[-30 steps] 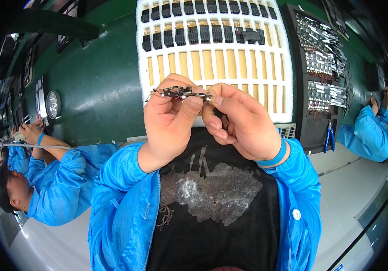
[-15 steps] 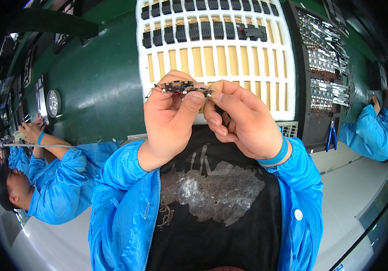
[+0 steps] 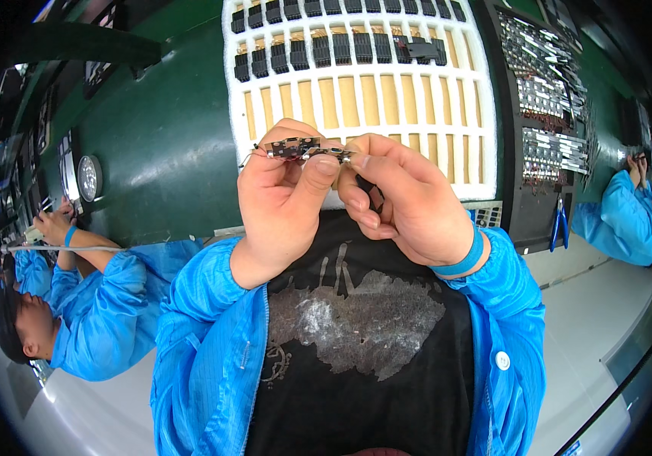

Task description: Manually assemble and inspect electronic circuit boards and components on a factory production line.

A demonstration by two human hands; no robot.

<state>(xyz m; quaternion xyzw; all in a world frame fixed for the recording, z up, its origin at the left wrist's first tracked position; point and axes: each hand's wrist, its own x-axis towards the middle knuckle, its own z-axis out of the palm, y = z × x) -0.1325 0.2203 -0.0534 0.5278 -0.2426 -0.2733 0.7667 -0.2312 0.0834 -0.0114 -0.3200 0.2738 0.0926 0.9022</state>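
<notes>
Between my hands is a small dark circuit board (image 3: 289,147) with silvery parts on it and thin wires at its left end. My left hand (image 3: 284,194) pinches the board, thumb on the near side and fingers behind. My right hand (image 3: 409,197) grips the board's right end between thumb and forefinger. A small black piece (image 3: 370,193) is tucked in the curled lower fingers of my right hand; its kind is hard to make out. Both hands are just in front of a white foam tray (image 3: 229,83), over its near edge.
Black blocks (image 3: 340,48) fill the tray's far rows. To the right, a black tray (image 3: 533,204) carries stacked metal-and-board strips (image 3: 542,95) and blue-handled pliers (image 3: 560,224). A round silvery disc (image 3: 90,178) lies left on the green table (image 3: 166,137). People in blue work at both sides.
The hands and the board have shifted very slightly left, with the same grip. The whole view has moved a little, and the person at the right has shifted slightly.
</notes>
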